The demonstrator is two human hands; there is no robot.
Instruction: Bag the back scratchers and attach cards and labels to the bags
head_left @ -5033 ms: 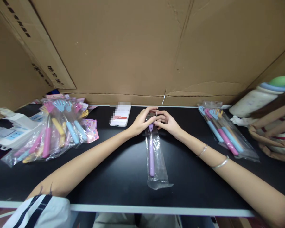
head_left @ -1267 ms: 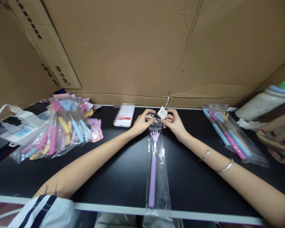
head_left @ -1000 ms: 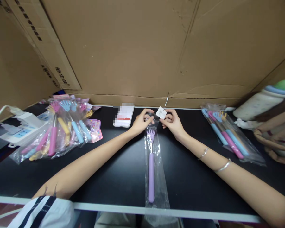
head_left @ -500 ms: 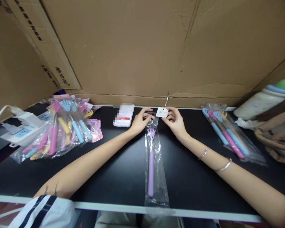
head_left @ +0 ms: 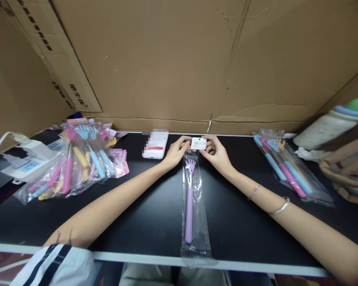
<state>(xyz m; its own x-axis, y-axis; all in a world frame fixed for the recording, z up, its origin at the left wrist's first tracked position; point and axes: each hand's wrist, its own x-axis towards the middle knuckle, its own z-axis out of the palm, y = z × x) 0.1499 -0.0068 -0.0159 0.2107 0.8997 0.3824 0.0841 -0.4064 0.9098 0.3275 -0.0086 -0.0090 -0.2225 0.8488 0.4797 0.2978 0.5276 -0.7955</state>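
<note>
A purple hand-shaped back scratcher [head_left: 189, 202] lies in a long clear plastic bag [head_left: 200, 222] on the black table [head_left: 143, 210], its claw end pointing away from me. My left hand [head_left: 175, 151] pinches the far top edge of the bag. My right hand [head_left: 216, 153] pinches a small white label [head_left: 198, 143] and holds it flat over that same edge. Both hands have their fingers closed.
A pile of bagged scratchers [head_left: 74, 163] in several colours lies at the left, beside a white power strip [head_left: 20, 163]. A smaller bagged bundle [head_left: 286, 169] lies at the right. A phone [head_left: 155, 143] rests by the cardboard wall [head_left: 197, 59]. A bottle [head_left: 328, 125] and woven bag [head_left: 346, 163] sit far right.
The white label has come down from a tilted, raised position to lie level over the bag's top edge. The bag has slid slightly away from me. My hands stayed near the far edge.
</note>
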